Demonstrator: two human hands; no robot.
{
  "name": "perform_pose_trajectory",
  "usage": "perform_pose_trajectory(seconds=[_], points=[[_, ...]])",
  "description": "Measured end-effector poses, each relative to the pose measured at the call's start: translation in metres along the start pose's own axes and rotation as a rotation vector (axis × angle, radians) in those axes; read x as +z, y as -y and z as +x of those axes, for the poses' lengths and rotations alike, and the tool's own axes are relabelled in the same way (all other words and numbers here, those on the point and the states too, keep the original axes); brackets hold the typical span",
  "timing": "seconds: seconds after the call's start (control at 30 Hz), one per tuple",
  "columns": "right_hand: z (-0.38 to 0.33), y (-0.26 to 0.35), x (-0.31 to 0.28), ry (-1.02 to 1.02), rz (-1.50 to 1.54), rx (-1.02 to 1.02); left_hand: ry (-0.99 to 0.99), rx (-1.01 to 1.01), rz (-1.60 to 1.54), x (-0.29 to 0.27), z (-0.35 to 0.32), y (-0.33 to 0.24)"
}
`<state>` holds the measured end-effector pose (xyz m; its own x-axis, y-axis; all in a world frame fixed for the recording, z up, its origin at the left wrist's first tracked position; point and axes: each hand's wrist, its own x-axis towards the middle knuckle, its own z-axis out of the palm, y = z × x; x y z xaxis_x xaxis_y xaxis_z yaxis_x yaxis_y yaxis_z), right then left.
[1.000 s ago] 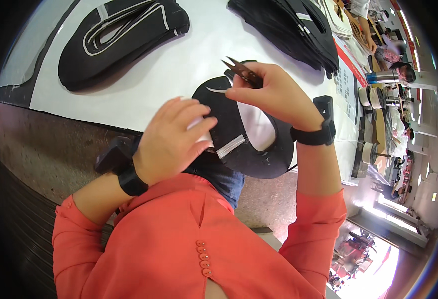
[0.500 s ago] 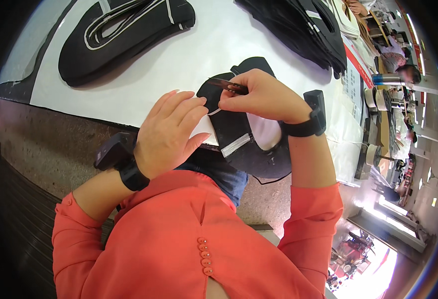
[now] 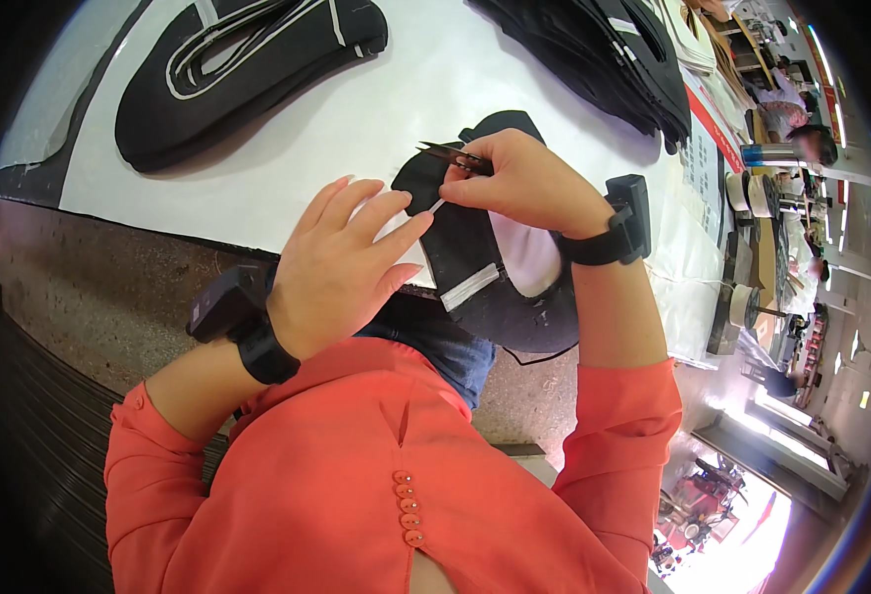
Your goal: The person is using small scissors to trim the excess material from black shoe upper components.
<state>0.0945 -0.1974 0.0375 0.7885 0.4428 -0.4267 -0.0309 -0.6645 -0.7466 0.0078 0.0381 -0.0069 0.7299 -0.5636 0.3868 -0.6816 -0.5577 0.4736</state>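
A black shoe-upper-like fabric piece [image 3: 514, 322] with an oval opening lies at the table's near edge, partly over it. A white tape [image 3: 470, 287] crosses its near left side. My right hand [image 3: 524, 183] is closed round dark thread snips [image 3: 460, 158], whose two points stick out to the left, slightly apart. From its thumb tip a short white strip [image 3: 436, 207] runs down to my left index fingertip. My left hand [image 3: 341, 262] has its fingers stretched out, fingertips at the piece's left edge. Whether they press on the strip is hard to see.
A stack of black pieces with white edging [image 3: 247, 89] lies at the far left on the white table cover [image 3: 356, 129]. Another black pile [image 3: 594, 59] is at the far right. Spools [image 3: 747, 195] and people stand beyond the table's right side.
The white strip, lying flat on the black piece before, is now lifted at my right thumb. The snips' points have spread and tilted up a little. My left index finger has shifted right.
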Motion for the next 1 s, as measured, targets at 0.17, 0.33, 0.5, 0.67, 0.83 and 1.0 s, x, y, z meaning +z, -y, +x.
perform_pose_trajectory(seconds=[0.17,0.33,0.5,0.67,0.83,1.0], points=[[-0.006,0.01,-0.012,-0.029,-0.092,-0.009,-0.004,-0.006,0.043,-0.002,0.004,-0.002],[-0.005,-0.001,-0.019,-0.137,-0.143,-0.049,-0.022,0.013,0.005,-0.004,0.008,0.0],[0.001,-0.004,-0.015,-0.216,-0.176,-0.085,-0.029,0.01,-0.004,-0.003,0.011,0.0],[0.004,-0.001,-0.013,-0.23,-0.247,-0.05,-0.083,0.097,-0.046,0.001,0.021,0.007],[0.004,0.002,-0.003,-0.285,-0.3,-0.032,-0.095,0.189,-0.018,0.005,0.047,0.018],[-0.017,-0.006,0.007,-0.401,-0.301,-0.136,-0.038,0.262,0.088,0.015,0.053,0.022]])
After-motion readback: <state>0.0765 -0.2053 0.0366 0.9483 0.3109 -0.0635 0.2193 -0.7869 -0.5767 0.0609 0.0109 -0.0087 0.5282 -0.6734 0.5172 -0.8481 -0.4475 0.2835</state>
